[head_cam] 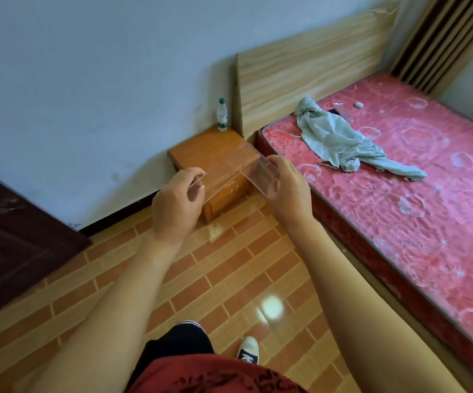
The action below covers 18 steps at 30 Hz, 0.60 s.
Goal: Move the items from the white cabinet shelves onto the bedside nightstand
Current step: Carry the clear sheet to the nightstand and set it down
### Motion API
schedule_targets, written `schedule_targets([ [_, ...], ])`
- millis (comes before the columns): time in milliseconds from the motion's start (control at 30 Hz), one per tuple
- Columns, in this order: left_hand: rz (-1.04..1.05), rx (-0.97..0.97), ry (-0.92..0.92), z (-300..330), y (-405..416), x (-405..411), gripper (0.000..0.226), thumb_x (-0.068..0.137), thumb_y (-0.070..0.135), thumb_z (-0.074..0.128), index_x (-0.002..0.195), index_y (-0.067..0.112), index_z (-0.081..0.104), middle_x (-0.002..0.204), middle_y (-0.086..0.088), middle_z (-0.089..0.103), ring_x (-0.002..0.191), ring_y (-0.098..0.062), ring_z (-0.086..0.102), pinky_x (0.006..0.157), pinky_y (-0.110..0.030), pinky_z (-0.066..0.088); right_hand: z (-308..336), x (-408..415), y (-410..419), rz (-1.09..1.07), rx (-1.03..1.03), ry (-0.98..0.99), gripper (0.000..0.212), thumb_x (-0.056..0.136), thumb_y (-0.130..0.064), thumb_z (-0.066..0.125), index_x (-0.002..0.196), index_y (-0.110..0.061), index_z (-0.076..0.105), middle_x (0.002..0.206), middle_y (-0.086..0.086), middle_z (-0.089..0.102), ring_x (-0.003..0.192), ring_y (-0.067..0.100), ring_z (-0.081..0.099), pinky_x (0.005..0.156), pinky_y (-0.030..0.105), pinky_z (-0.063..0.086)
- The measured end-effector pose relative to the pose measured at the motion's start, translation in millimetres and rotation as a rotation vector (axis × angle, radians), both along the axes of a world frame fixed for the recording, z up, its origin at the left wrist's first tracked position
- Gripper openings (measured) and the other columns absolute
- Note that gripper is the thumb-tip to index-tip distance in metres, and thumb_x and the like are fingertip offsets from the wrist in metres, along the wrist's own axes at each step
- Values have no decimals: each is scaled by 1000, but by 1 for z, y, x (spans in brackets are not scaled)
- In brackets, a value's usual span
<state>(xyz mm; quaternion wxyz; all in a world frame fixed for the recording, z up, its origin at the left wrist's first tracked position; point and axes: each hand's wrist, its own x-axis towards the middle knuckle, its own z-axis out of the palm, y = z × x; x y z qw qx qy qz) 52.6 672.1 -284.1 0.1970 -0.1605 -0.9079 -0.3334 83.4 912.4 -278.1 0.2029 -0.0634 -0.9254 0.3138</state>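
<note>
So one water bottle (222, 114) was already on the nightstand (201, 154), standing at its back corner by the wall. Both hands, left (177, 205) and right (285, 191), pinched the ends of one clear plastic box (235, 177), held up in the air in front of the nightstand, not set down yet. Cabinet wasn't in view, so no idea what's left.

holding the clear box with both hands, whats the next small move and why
Probably carry the clear box forward and lower it onto the nightstand. Left hand and right hand hold it in the air, short of the top, whose front part looks bare; the bottle stands at the back corner.
</note>
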Motion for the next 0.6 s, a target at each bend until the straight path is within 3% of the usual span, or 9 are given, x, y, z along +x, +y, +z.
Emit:
schedule_targets([
  [67,17,2,20,1,-5,-18,25,92,10,74,115,17,71,99,6,75,88,-9,69,73,-2,36,0,-21,-3,22,-2,14,50,93,2,57,138,-17,58,135,-4,66,123,16,64,99,29,50],
  [267,27,4,20,-8,-25,-83,25,93,11,73,117,17,70,104,3,75,89,-16,72,73,-27,57,-13,-94,-21,51,-13,8,51,91,1,58,137,-20,58,133,-6,66,121,16,66,96,36,56],
  [400,17,1,9,-16,-45,-137,27,92,11,75,118,17,71,106,2,76,92,-15,73,76,-18,50,-17,-145,-41,39,29,-7,51,92,1,59,140,-18,57,134,-6,65,120,14,64,93,24,47],
  [600,-10,12,-26,-17,-77,-221,26,94,13,73,119,17,70,106,3,76,92,-13,72,76,-13,47,-13,-220,-76,7,38,-31,53,90,5,55,139,-15,58,131,-3,67,116,20,66,90,29,50],
])
